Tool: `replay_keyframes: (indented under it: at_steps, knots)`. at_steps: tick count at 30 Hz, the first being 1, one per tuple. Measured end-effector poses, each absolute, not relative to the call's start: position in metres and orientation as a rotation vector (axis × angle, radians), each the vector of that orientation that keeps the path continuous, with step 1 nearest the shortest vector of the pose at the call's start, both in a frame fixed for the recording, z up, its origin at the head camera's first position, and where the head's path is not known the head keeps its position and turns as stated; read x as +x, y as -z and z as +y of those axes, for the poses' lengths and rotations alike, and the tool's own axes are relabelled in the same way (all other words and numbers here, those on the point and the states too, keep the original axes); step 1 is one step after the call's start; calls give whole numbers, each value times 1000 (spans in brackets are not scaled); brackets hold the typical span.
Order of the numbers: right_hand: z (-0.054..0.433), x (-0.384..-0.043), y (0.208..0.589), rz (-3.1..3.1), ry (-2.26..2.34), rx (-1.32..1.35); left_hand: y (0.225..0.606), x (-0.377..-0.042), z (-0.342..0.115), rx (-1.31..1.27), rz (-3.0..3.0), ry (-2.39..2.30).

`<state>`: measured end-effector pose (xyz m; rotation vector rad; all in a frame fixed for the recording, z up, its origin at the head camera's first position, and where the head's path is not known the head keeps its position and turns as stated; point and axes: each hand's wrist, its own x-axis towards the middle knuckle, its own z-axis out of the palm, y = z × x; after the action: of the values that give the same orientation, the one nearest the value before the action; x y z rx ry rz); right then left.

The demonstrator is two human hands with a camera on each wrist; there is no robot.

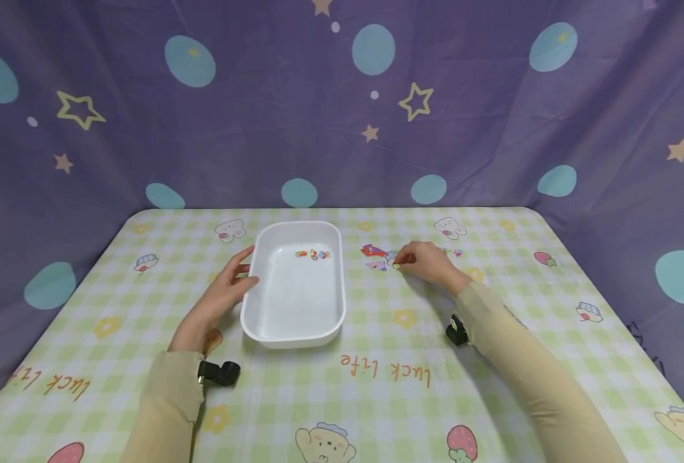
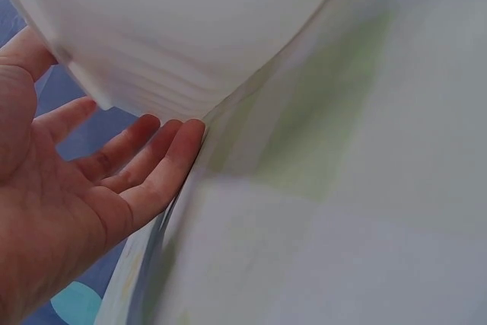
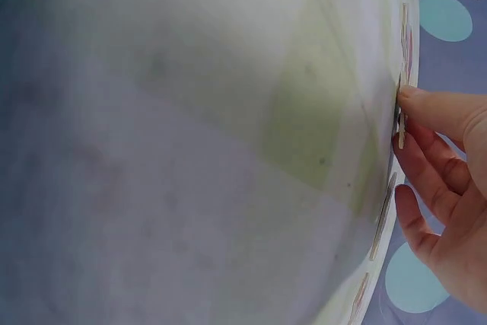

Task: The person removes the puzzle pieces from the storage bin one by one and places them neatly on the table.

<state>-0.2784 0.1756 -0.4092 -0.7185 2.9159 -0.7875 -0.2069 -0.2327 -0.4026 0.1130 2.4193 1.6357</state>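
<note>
A white rectangular plastic tray stands left of the table's middle, with several small colourful flat pieces lying inside near its far end. My left hand rests against the tray's left side, thumb at the rim. In the left wrist view its fingers are loosely extended by the tray's outer wall. My right hand pinches a small thin flat piece between thumb and fingertips, low over the table. Close by lie a red and purple flat piece and a pinkish-purple one.
More flat pieces lie beyond the right hand, partly hidden by it. A green-and-white checked cloth with printed pictures covers the table. A purple curtain with stars and blue ovals hangs behind the far edge.
</note>
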Motion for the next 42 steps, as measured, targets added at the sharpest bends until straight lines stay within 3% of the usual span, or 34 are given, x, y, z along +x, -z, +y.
replay_keyframes:
  at_steps: [22,42]
  knots:
    - [174,-284,407,2915,812,-711,400,-210,-234,142,2432,-1638]
    - [122,-281,363,2835,962,-812,403,-209,-233,135,2421,-1641]
